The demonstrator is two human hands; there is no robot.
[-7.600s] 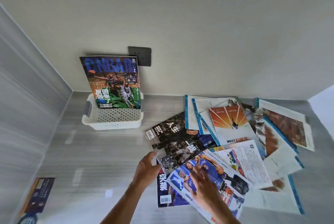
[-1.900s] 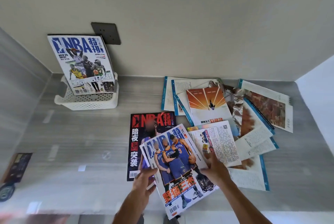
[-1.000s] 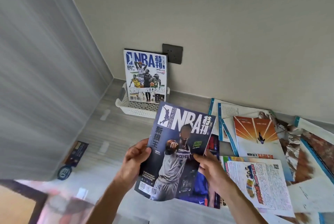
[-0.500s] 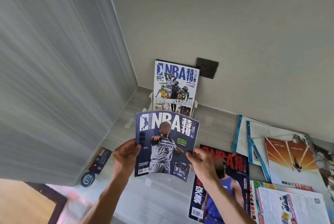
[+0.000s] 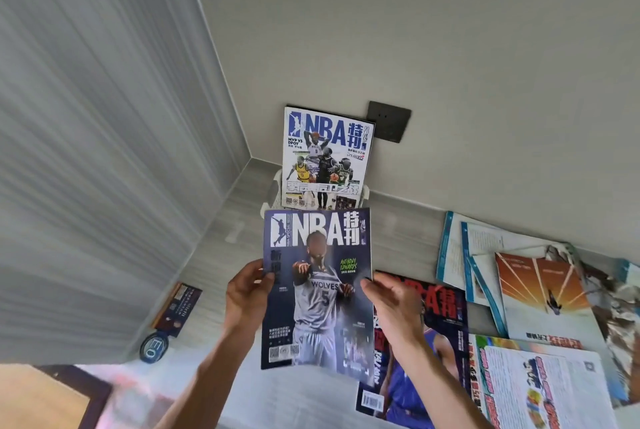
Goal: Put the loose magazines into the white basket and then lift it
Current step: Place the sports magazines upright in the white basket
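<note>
I hold a dark blue NBA magazine [image 5: 317, 290] upright in the air, its cover facing me. My left hand [image 5: 246, 293] grips its left edge and my right hand [image 5: 389, 304] grips its right edge. Behind it, the white basket [image 5: 276, 190] stands against the back wall, mostly hidden. A white-covered NBA magazine [image 5: 325, 158] stands upright in the basket. A red-and-black NBA magazine [image 5: 433, 352] lies flat on the table under my right forearm. More loose magazines [image 5: 540, 297] are spread over the table to the right.
A grey panelled wall [image 5: 104, 151] closes the left side and meets the back wall in a corner near the basket. A dark wall socket [image 5: 389, 120] sits just right of the basket. A small dark booklet [image 5: 178, 304] and a round badge [image 5: 154, 347] lie by the left wall.
The blue magazine was picked up from the pile with both hands and has moved up and toward the basket. The view has swung left.
</note>
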